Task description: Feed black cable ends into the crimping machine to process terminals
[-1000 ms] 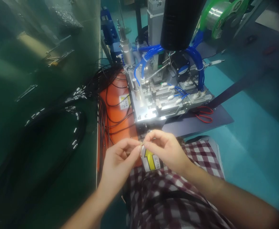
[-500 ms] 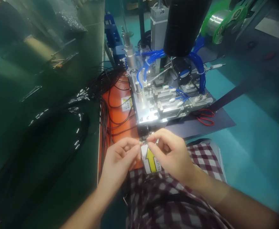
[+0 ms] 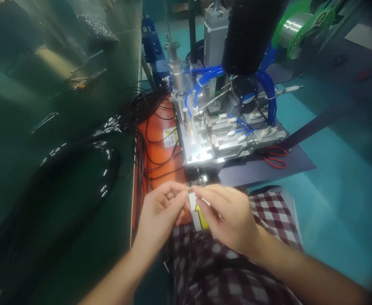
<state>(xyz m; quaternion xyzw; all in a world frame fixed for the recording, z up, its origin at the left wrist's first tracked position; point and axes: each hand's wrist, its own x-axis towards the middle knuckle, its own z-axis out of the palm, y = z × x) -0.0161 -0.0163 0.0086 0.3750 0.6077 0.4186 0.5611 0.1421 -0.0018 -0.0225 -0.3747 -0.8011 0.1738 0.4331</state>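
Observation:
My left hand [image 3: 162, 209] is closed, thumb and index finger pinched on a tiny thin piece [image 3: 188, 187] with a yellowish tint, too small to name. My right hand [image 3: 232, 214] comes in from the other side, its bent fingertips meeting the left ones at this piece. Whatever the right fingers hold is hidden. Just beneath both hands is a white label [image 3: 196, 220] with a yellow arrow, partly covered by the right hand. In front of them stands a metal machine [image 3: 200, 152] with blue air tubes [image 3: 209, 75], on an orange base [image 3: 160, 165].
Black cables [image 3: 112, 163] with shiny metal ends lie in a long bundle across the dark green table [image 3: 78, 212] to the left. A green wire spool [image 3: 292, 31] and a black hose [image 3: 243, 38] hang above the machine. Red-handled scissors [image 3: 275, 157] lie at its right.
My right hand has shifted slightly left and down, its fingertips closer to the left ones, covering more of the arrow label. The left hand keeps its pinch. The view has shifted slightly.

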